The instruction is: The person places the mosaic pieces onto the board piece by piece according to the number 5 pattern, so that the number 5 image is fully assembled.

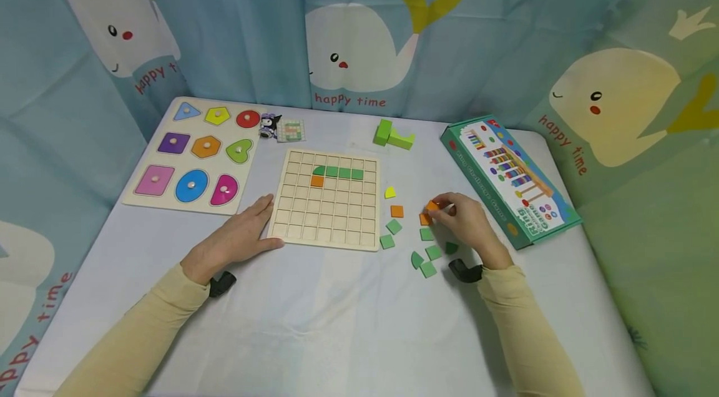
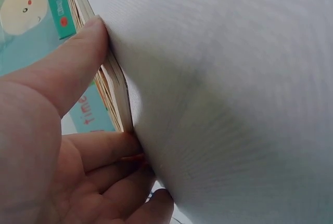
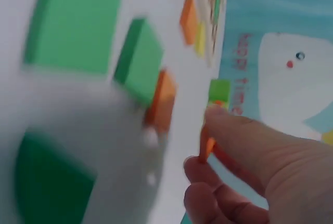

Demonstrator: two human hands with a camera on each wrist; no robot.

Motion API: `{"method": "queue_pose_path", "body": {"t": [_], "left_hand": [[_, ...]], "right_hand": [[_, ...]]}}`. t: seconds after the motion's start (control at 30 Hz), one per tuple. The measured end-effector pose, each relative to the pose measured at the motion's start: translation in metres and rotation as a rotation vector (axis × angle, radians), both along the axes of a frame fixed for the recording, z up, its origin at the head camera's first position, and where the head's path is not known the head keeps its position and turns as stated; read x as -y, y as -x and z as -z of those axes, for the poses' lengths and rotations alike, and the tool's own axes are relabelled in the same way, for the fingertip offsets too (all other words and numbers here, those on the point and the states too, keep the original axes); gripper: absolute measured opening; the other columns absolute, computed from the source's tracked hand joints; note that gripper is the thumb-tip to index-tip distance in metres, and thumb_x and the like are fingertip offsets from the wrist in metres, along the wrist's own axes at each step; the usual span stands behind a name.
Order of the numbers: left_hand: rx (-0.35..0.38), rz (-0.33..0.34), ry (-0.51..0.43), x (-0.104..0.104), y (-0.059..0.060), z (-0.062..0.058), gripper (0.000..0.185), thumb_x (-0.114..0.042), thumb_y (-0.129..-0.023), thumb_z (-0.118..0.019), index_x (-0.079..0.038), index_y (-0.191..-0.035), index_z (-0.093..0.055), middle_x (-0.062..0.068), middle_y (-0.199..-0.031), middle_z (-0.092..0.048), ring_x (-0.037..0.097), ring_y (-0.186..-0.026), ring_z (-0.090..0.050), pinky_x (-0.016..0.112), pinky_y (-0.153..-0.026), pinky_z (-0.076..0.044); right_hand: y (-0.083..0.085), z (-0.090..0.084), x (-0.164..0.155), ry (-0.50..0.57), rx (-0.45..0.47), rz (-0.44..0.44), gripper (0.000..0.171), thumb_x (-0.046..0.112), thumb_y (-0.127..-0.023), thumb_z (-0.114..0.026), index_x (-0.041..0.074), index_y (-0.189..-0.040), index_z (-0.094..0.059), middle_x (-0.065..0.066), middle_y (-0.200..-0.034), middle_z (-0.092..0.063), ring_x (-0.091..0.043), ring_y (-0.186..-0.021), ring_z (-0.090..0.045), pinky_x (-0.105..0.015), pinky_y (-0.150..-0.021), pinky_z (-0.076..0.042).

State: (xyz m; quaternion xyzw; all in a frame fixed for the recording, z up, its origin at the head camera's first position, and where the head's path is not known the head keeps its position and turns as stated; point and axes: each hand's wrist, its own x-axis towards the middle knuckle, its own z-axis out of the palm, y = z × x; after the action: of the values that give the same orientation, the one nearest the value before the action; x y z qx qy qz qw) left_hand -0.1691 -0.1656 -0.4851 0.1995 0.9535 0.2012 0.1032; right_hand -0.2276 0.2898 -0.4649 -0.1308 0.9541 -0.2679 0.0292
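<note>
A square wooden grid board (image 1: 337,216) lies mid-table, with a row of green tiles (image 1: 342,173) and one orange tile (image 1: 317,181) in its cells. My left hand (image 1: 247,231) rests at the board's left edge, thumb by the near corner; in the left wrist view its thumb and fingers touch the board's side (image 2: 120,91). Between thumb and fingers, my right hand (image 1: 463,216) pinches an orange square tile (image 1: 432,205), raised off the table as the right wrist view shows. Below it lies another orange tile (image 1: 425,220), partly covered in the head view.
Loose green tiles (image 1: 429,269), an orange tile (image 1: 397,211) and a yellow piece (image 1: 390,193) lie right of the board. A shape puzzle (image 1: 185,188) stands left, a green game box (image 1: 513,185) right. Behind are a small figurine (image 1: 269,125), a pattern card (image 1: 291,130) and green blocks (image 1: 384,132).
</note>
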Motion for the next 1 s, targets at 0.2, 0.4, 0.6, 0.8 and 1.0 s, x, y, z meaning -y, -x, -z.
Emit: {"method": "queue_pose_path", "body": {"t": [0.2, 0.4, 0.6, 0.8, 1.0], "left_hand": [[0.010, -0.009, 0.009, 0.000, 0.000, 0.000, 0.090, -0.040, -0.086, -0.075, 0.009, -0.148, -0.030, 0.027, -0.155, -0.023, 0.042, -0.141, -0.024, 0.050, -0.110, -0.029], [0.019, -0.019, 0.008, 0.000, -0.001, -0.001, 0.091, -0.038, -0.086, -0.075, 0.009, -0.148, -0.029, 0.027, -0.155, -0.023, 0.042, -0.141, -0.022, 0.051, -0.110, -0.028], [0.021, -0.012, 0.003, -0.001, 0.000, -0.001, 0.091, -0.038, -0.086, -0.075, 0.010, -0.148, -0.029, 0.028, -0.154, -0.023, 0.042, -0.141, -0.023, 0.051, -0.110, -0.028], [0.030, -0.011, 0.002, -0.001, 0.000, -0.001, 0.091, -0.037, -0.087, -0.075, 0.011, -0.148, -0.028, 0.028, -0.155, -0.022, 0.042, -0.141, -0.022, 0.051, -0.110, -0.027], [0.037, -0.013, -0.005, -0.001, 0.000, -0.003, 0.089, -0.037, -0.088, -0.074, 0.012, -0.147, -0.028, 0.029, -0.155, -0.021, 0.042, -0.142, -0.021, 0.051, -0.111, -0.026]], "right_hand": [[0.005, -0.007, 0.033, 0.074, -0.045, -0.072, 0.030, 0.016, -0.089, -0.075, 0.000, -0.114, -0.069, -0.011, -0.099, -0.067, -0.022, -0.077, -0.056, -0.029, -0.057, -0.046], [0.016, -0.008, 0.078, 0.110, -0.058, -0.138, 0.028, 0.018, -0.087, -0.077, 0.000, -0.108, -0.071, -0.010, -0.099, -0.067, -0.020, -0.073, -0.055, -0.029, -0.054, -0.044], [0.024, -0.004, 0.123, 0.094, -0.024, -0.221, 0.026, 0.019, -0.088, -0.075, 0.003, -0.109, -0.072, -0.006, -0.097, -0.066, -0.017, -0.073, -0.055, -0.030, -0.060, -0.047], [0.031, 0.000, 0.165, 0.069, 0.006, -0.269, 0.026, 0.020, -0.090, -0.074, 0.004, -0.110, -0.071, -0.005, -0.097, -0.067, -0.016, -0.076, -0.058, -0.028, -0.067, -0.049], [0.037, 0.001, 0.195, -0.010, 0.009, -0.271, 0.025, 0.024, -0.090, -0.073, 0.006, -0.108, -0.072, -0.003, -0.099, -0.068, -0.015, -0.085, -0.061, -0.028, -0.075, -0.050]]}}
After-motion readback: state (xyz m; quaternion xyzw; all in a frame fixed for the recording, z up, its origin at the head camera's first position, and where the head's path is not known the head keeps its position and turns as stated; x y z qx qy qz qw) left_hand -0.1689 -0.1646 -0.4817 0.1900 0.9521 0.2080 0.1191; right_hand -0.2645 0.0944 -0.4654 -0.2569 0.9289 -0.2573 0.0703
